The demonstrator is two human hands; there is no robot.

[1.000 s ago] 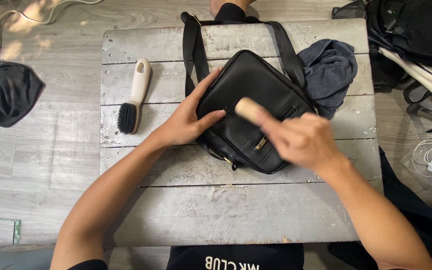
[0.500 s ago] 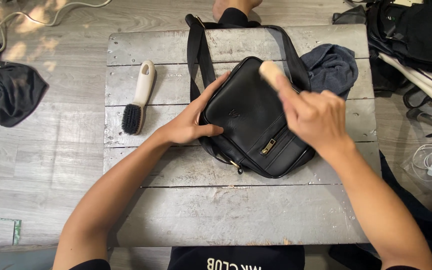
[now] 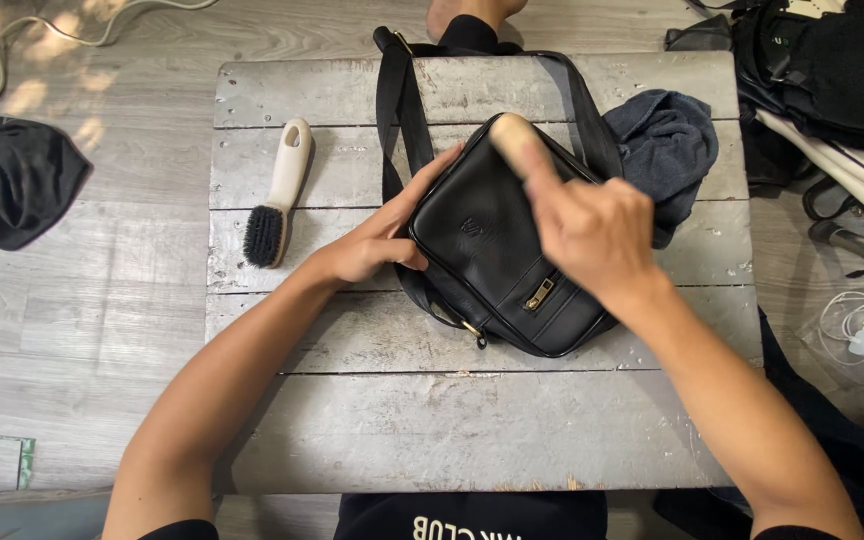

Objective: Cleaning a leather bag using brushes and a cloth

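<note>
Black leather bag (image 3: 497, 250) lies tilted at centre of the grey plank counter (image 3: 452, 430), strap looped toward the far edge. Right hand (image 3: 587, 235): fingers closed around a wooden-handled brush (image 3: 517, 140), pressed on the bag's upper corner. Left hand (image 3: 377, 240): fingers spread, bracing the bag's left edge. Second brush (image 3: 274, 195) lies left; blue-grey cloth (image 3: 667, 140) right.

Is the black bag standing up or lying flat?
Lying flat. The black bag rests front-up on the wooden table, left hand steadying its side.
</note>
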